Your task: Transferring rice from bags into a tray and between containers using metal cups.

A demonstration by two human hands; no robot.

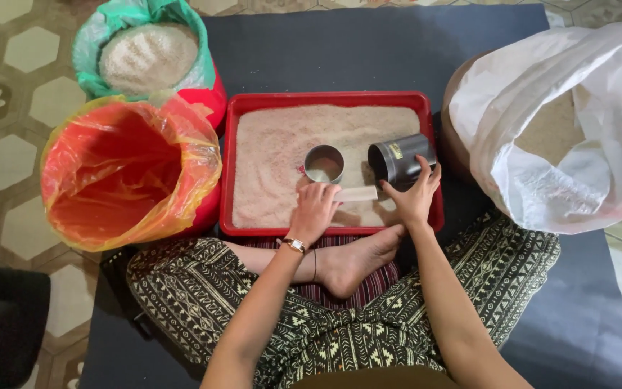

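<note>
Just beyond the fingers (pixel 325 193), a red tray (pixel 329 98) of pinkish grain (pixel 275 155), a silver cup (pixel 324 163), a dark grey tin (pixel 401 158); farther left, an orange-lined bucket (pixel 129 171) and a green bag (pixel 120 16); black-and-cream patterned trousers (pixel 203 284)

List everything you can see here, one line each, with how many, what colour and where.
Tray: one, red, centre of the mat, filled with pinkish grain.
Small cup: one, shiny metal, standing upright in the tray's grain.
Dark can: one, dark grey, tipped on its side at the tray's right.
Flat strip: one, pale, lying on the grain between the hands.
Lined bucket: one, red with an orange liner, left of the tray.
Grain bucket: one, green liner, white grain, upper left.
Sack: one, white, open, right of the tray.
Mat: one, dark blue, under everything.
Left hand: on the flat strip.
Right hand: on the dark can.
</note>
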